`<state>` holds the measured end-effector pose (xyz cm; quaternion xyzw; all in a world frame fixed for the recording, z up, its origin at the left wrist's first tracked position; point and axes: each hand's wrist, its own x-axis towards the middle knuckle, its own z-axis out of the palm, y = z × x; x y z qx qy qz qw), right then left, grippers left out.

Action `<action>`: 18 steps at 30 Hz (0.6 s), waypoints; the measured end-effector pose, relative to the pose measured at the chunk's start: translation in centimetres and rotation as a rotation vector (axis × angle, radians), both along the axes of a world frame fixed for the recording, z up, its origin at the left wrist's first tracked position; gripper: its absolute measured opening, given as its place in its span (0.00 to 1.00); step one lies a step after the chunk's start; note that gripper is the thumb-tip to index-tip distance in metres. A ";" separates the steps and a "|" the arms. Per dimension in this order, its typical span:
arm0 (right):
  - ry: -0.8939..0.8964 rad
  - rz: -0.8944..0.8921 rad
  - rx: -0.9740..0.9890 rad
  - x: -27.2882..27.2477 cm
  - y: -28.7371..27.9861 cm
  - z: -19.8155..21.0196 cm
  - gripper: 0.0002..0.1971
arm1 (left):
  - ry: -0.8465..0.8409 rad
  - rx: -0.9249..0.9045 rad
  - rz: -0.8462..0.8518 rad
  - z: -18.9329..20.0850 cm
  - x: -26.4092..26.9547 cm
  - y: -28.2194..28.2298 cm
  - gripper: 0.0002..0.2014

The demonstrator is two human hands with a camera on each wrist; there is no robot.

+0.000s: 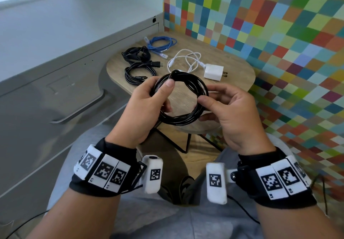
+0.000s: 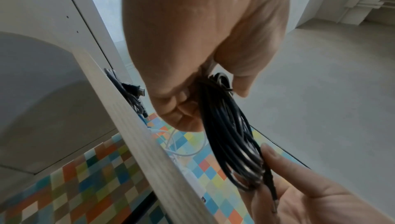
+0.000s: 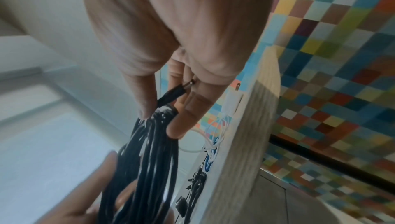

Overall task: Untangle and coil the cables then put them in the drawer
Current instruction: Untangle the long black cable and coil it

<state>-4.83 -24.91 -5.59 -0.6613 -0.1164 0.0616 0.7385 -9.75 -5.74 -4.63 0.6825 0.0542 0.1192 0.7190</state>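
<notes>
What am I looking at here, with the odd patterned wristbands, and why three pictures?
No machine: a person works with bare hands, wearing wristbands that carry small cameras. The big picture comes from a head camera; the other two look along each wrist. The left hand and right hand together hold a coiled black cable, its plug end by the right fingers. On the wooden table lie a blue cable, two black coils and a white charger with its cord. The grey drawer is shut.
</notes>
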 end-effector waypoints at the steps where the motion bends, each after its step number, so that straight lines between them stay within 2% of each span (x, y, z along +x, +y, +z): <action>1: 0.027 0.002 0.051 0.2 -0.1 0.0 0.21 | 0.004 0.023 0.006 -0.1 0.0 0.1 0.18; 3: 0.076 0.004 0.157 0.5 -0.2 0.1 0.18 | 0.015 0.054 0.034 -0.3 0.1 0.2 0.14; 10: 0.098 -0.025 0.264 1.0 -0.3 0.4 0.06 | 0.075 0.216 0.054 -0.6 0.1 -0.3 0.19; 14: 0.114 0.058 0.180 0.6 -0.2 0.1 0.12 | 0.110 0.133 0.090 -1.1 0.5 0.0 0.15; 18: 0.112 -0.015 0.119 0.5 0.2 -0.3 0.12 | 0.152 0.037 0.117 -1.3 0.8 0.5 0.09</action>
